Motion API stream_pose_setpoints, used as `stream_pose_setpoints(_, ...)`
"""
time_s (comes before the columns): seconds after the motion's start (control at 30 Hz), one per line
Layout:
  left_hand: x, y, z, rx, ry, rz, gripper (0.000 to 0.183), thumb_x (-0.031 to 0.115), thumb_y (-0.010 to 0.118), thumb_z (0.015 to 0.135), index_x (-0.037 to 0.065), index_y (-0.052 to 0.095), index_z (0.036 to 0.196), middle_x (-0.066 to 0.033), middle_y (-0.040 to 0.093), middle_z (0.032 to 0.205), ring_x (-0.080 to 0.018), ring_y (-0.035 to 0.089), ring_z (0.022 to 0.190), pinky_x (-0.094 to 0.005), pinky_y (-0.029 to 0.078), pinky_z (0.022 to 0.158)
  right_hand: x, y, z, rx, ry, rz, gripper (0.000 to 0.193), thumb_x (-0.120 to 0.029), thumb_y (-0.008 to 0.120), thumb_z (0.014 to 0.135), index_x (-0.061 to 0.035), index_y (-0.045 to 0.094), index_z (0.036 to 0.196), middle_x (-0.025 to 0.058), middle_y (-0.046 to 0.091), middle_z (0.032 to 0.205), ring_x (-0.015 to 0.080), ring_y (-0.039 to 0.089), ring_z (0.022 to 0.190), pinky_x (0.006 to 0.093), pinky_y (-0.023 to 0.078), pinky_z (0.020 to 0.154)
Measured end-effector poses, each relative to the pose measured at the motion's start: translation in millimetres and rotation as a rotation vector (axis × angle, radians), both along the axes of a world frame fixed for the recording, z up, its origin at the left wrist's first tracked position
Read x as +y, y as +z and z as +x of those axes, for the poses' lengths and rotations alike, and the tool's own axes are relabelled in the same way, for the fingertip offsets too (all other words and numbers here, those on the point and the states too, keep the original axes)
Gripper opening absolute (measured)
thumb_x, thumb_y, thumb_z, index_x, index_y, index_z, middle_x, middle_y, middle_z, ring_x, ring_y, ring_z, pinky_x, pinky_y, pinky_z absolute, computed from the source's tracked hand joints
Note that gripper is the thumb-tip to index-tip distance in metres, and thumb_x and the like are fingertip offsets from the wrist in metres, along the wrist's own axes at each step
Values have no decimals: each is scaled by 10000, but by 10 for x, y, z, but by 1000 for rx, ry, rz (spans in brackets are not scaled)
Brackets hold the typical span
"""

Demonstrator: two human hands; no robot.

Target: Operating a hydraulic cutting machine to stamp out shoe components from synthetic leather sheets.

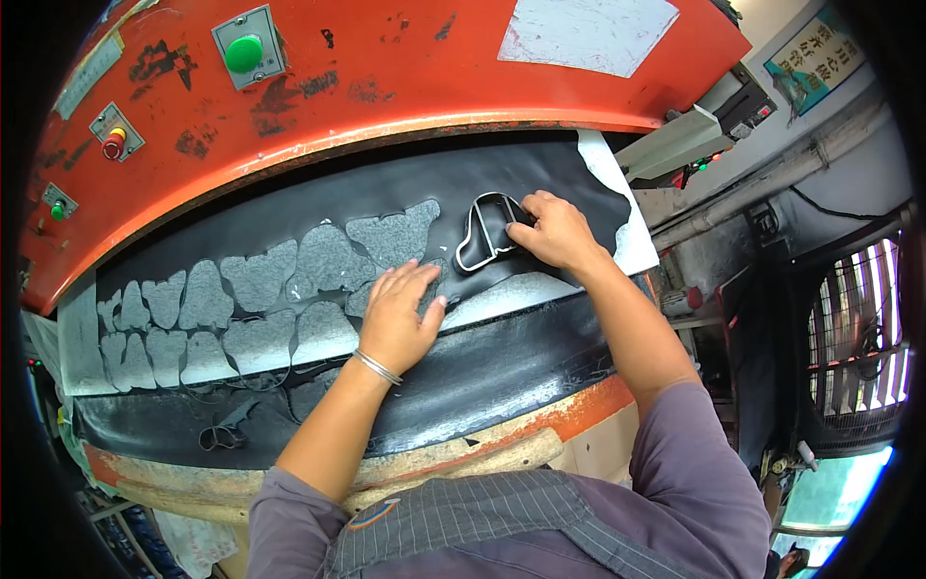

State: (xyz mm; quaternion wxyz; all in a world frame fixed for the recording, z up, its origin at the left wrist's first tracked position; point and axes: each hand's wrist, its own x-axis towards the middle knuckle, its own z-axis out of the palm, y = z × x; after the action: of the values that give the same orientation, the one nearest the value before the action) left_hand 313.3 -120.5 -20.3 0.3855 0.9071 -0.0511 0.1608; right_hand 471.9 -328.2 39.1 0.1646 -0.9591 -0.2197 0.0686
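Right fingers (543, 202) grip a metal frame (484, 228) around black sheet (521, 169).

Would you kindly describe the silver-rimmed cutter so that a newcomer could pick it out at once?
Beside the big red machine lies a black sheet. Toward its right, the right hand holds the cutter. Unlike the flat grey shapes to its left, it is a hollow, raised outline with a bright rim and inner bar.

The right grip (555, 232) partly hides the metal die (485, 230).
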Motion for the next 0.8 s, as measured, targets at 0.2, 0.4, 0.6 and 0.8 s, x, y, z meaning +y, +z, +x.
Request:
stream_pose_setpoints(0.2,-113,-43,14,-79,-36,80,244,142,645,798,65,646,1029,-115,636,1181,-297,519,1222,-462,340,1067,56,217,148,-116,273,-87,345,-311,598,753,-10,644,914,165,599,941,365,605,916,458,484,800)
stream_pose_setpoints(0.4,-55,-82,-47,-92,-71,26,184,127,645,791,67,652,964,-98,667,1124,-297,549,1189,-459,365,1047,151,111,49,-35,282,-165,354,-320,606,747,-6,647,905,174,613,1001,372,608,927,456,486,821)
stream_pose_setpoints(0.6,-54,-81,-57,-27,-119,-25,180,147,653,790,71,652,954,-103,665,1133,-293,545,1196,-456,358,1053,-73,-138,-160,-8,71,15,404,-393,636,784,-21,657,941,174,608,967,368,614,885,448,488,792)
stream_pose_setpoints(0.8,-125,-122,-148,-13,-55,-18,164,154,652,791,75,663,934,-124,648,1177,-288,527,1224,-465,337,1070,-544,-331,-229,33,257,237,652,-375,775,723,-111,568,1282,130,585,1209,284,489,1158,386,360,1002)
